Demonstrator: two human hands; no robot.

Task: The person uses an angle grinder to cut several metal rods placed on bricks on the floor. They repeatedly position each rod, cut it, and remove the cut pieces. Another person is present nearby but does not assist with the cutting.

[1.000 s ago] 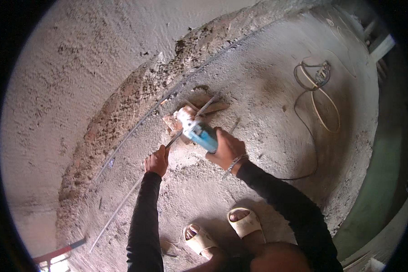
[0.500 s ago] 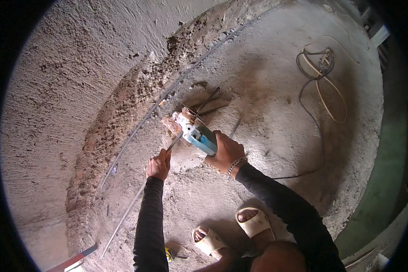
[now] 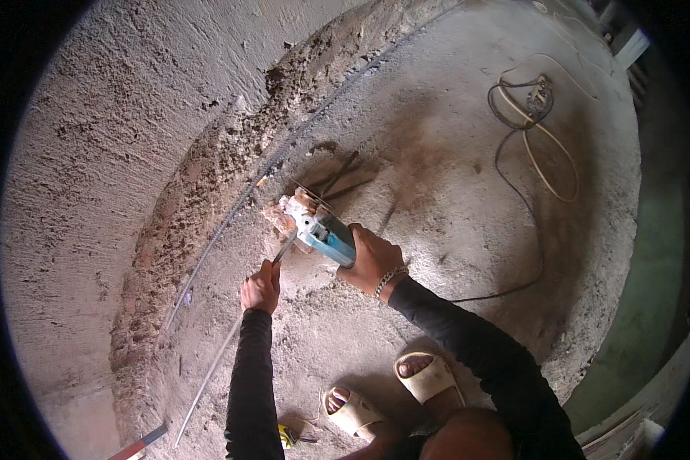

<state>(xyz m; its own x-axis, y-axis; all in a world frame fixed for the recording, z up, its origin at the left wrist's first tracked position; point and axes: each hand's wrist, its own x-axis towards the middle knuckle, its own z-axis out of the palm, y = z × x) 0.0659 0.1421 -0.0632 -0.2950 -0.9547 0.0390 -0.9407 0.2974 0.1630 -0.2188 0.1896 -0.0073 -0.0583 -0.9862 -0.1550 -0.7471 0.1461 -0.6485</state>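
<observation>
My right hand (image 3: 372, 263) is wrapped round the body of a teal angle grinder (image 3: 328, 239), which points up and to the left. The thin disc (image 3: 313, 196) shows edge-on at its head, against a dark metal bar; whether it is touching is hard to see. A long thin steel rod (image 3: 213, 369) runs through my closed left hand (image 3: 261, 288), its far end passing under the grinder head. Beneath the head lies a broken reddish brick piece (image 3: 278, 218). Beyond the disc, a dark bar end (image 3: 340, 172) sticks out over the rough floor.
A black cord (image 3: 542, 253) runs right from the grinder to coiled cables (image 3: 540, 100). Along the rough wall (image 3: 130, 153) lies another long bar (image 3: 207, 257). A yellow tape measure (image 3: 287, 435) rests near my sandals (image 3: 353, 414). A red-and-dark tool (image 3: 139, 444) sits lower left.
The whole view has shifted slightly, so floor and hands appear a little further left. Both hands keep their grips on the rod and the grinder.
</observation>
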